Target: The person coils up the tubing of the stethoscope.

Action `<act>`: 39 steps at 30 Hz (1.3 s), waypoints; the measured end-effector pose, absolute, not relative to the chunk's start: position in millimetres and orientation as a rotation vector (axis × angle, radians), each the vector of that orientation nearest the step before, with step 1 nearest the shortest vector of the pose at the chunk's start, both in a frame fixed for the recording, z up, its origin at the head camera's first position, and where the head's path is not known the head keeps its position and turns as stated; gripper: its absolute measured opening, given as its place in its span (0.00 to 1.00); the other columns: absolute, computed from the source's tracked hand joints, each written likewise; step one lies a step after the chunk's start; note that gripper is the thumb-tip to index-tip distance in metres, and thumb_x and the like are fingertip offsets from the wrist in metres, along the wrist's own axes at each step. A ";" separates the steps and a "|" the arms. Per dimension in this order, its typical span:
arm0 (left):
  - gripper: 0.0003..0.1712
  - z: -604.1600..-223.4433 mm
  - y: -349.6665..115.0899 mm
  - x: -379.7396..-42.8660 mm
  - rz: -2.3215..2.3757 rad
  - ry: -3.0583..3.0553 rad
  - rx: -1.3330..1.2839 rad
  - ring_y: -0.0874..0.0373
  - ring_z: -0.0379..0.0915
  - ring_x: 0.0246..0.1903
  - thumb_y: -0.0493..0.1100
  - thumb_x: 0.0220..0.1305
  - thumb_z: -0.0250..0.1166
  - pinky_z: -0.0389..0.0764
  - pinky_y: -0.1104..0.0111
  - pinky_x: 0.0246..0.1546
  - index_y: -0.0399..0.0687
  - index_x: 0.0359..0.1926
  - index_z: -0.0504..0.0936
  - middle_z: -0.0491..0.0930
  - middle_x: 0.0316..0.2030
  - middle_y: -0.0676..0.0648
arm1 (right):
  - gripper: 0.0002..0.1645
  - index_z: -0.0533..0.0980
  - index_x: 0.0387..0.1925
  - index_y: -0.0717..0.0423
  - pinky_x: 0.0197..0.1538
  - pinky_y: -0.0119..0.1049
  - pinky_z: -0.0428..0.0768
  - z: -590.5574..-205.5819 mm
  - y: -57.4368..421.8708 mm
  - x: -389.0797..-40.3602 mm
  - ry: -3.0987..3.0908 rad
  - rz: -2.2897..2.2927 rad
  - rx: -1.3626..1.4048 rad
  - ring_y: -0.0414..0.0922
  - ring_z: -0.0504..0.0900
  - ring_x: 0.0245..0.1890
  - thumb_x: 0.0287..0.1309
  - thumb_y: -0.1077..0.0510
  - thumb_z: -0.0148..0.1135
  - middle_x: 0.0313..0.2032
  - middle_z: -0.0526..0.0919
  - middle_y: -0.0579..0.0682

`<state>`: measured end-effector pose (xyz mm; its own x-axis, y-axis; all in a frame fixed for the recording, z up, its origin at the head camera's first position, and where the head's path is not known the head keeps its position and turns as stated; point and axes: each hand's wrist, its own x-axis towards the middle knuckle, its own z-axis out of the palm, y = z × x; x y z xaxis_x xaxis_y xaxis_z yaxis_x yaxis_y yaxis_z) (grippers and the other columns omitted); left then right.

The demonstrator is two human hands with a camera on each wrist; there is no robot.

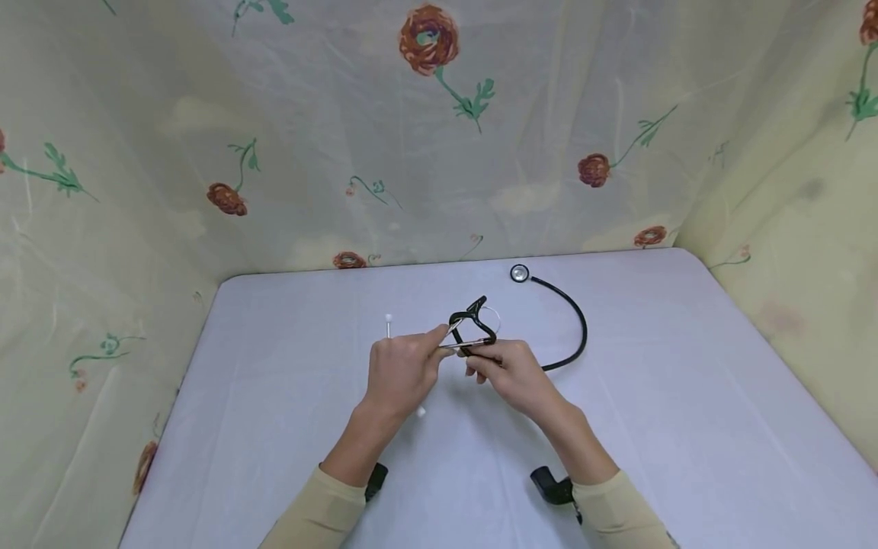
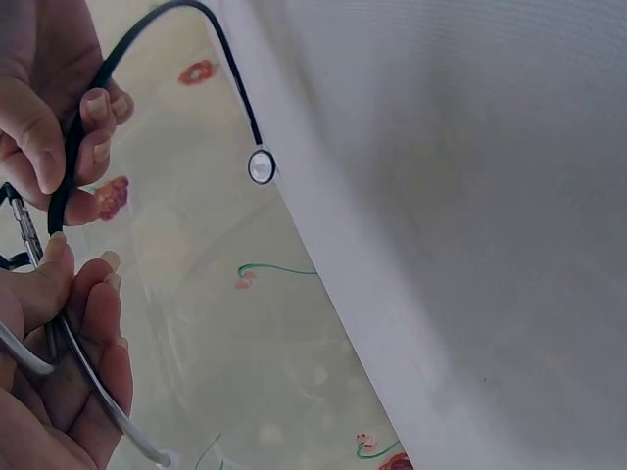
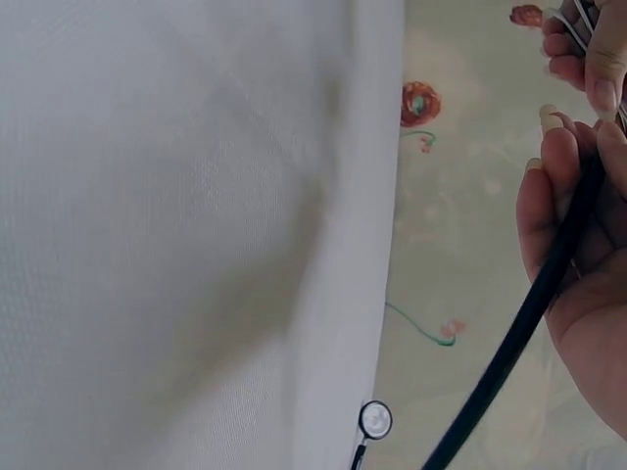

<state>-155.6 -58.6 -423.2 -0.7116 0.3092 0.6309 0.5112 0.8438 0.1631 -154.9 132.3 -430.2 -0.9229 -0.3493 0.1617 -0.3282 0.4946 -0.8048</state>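
Observation:
A stethoscope is held up between both hands over the table. My left hand (image 1: 405, 370) pinches its silver ear tubes (image 2: 93, 377), whose white ear tips (image 1: 389, 317) stick out on either side of the hand. The right hand (image 1: 517, 377) grips the black tubing (image 3: 529, 313) close to where it meets the metal. Above the fingertips a black looped piece (image 1: 473, 324) stands up, with a thin pale ring (image 1: 497, 314) beside it. From the right hand the tubing curves away to the round chest piece (image 1: 520, 273) near the table's far edge. Fingers partly hide the joint.
The table (image 1: 686, 427) wears a pale lilac-white cloth. Flower-printed curtains (image 1: 295, 221) hang behind it and on both sides. Black wrist-worn devices (image 1: 552, 486) sit under the forearms, beside the beige sleeves (image 1: 617, 511).

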 end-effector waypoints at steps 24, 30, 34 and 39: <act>0.12 -430.1 -65.5 -165.0 -0.379 -2.464 -0.500 0.64 0.67 0.09 0.57 0.50 0.67 0.56 0.70 0.08 0.60 0.35 0.82 0.81 0.14 0.57 | 0.11 0.80 0.42 0.49 0.27 0.29 0.75 -429.8 126.1 -144.0 2.693 -1.365 -0.685 0.37 0.77 0.24 0.59 0.61 0.58 0.27 0.83 0.48; 0.14 -432.1 -69.6 -168.4 -0.338 -2.499 -0.453 0.60 0.73 0.12 0.56 0.49 0.68 0.58 0.68 0.09 0.59 0.37 0.83 0.83 0.17 0.56 | 0.13 0.80 0.45 0.52 0.27 0.29 0.75 -429.3 128.9 -139.3 2.672 -1.334 -0.699 0.39 0.80 0.26 0.57 0.61 0.60 0.30 0.85 0.52; 0.14 -433.7 -72.3 -169.7 -0.338 -2.518 -0.443 0.59 0.75 0.13 0.55 0.50 0.68 0.59 0.68 0.09 0.59 0.39 0.83 0.84 0.19 0.55 | 0.15 0.79 0.46 0.54 0.29 0.28 0.76 -426.7 130.6 -135.5 2.684 -1.283 -0.731 0.41 0.82 0.28 0.57 0.61 0.60 0.31 0.86 0.51; 0.15 -435.8 -76.6 -171.4 -0.338 -2.549 -0.401 0.57 0.75 0.13 0.55 0.49 0.68 0.60 0.67 0.09 0.60 0.40 0.84 0.85 0.21 0.54 | 0.12 0.80 0.43 0.51 0.31 0.26 0.75 -422.4 132.0 -131.9 2.751 -1.165 -0.814 0.32 0.78 0.26 0.56 0.60 0.61 0.27 0.85 0.43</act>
